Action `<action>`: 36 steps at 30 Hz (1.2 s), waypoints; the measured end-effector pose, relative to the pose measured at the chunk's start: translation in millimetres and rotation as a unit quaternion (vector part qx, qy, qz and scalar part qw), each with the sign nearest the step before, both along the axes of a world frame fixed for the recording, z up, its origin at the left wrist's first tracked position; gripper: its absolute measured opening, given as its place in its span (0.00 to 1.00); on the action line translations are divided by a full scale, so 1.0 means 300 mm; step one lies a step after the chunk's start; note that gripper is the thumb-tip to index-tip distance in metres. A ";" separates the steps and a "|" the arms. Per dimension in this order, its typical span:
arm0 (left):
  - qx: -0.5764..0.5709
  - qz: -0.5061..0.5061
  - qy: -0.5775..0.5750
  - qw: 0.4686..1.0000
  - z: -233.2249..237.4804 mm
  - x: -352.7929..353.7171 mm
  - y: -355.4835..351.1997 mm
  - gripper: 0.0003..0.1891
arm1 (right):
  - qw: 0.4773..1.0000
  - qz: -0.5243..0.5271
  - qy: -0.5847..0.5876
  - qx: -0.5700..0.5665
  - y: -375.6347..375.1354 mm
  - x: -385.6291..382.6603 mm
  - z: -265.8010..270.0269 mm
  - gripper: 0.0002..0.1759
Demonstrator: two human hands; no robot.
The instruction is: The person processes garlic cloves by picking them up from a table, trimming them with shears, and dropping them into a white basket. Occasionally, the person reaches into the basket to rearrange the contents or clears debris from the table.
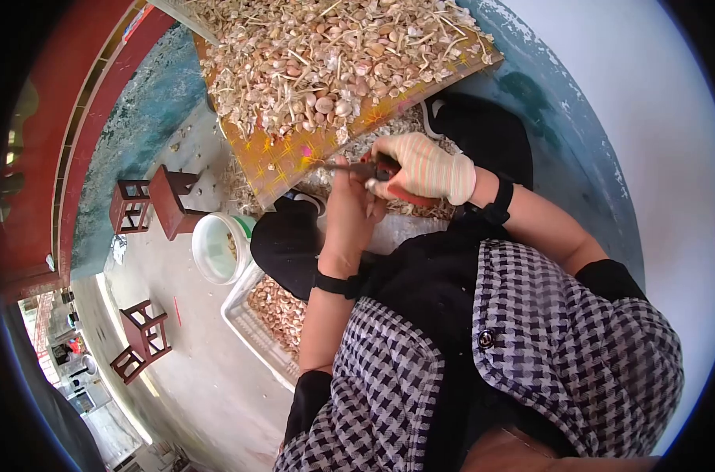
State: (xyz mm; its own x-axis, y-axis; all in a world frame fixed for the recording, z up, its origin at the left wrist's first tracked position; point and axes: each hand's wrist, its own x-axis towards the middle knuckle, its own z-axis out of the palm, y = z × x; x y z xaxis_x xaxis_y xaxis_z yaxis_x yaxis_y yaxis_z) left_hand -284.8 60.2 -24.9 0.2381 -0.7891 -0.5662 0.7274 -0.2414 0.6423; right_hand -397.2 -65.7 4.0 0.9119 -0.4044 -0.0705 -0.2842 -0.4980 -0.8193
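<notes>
My right hand (426, 168), in a striped, light-coloured glove, is closed around pruning shears (362, 168) with dark blades and red-orange handles. The blades point left, across the fingers of my bare left hand (348, 214). Those fingers are curled and pressed together right at the blades; whatever they hold is hidden. Just beyond both hands, a heap of garlic (334, 63) with loose cloves, dry stalks and papery skins covers a yellow patterned board (272, 167). More skins and scraps lie beneath my hands, between my knees.
To the left stand a white plastic bucket (213, 250) and a white basket (243, 321) full of cloves (280, 311). Small red-brown wooden stools (172, 203) are on the concrete floor farther left. A blue-green and white wall (656, 157) runs close on the right.
</notes>
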 end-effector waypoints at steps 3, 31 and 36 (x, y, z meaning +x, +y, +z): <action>-0.021 0.017 0.058 0.998 -0.069 0.008 0.009 0.25 | 0.919 -0.088 -0.087 0.374 -0.025 -0.026 0.013 0.14; -0.030 0.046 -0.359 0.932 0.071 -0.002 0.115 0.15 | 0.994 0.008 -0.009 -0.108 -0.001 -0.134 0.072 0.28; -0.013 0.016 -0.360 0.933 0.116 0.001 0.171 0.14 | 0.966 0.051 0.090 -0.235 -0.009 -0.188 0.130 0.27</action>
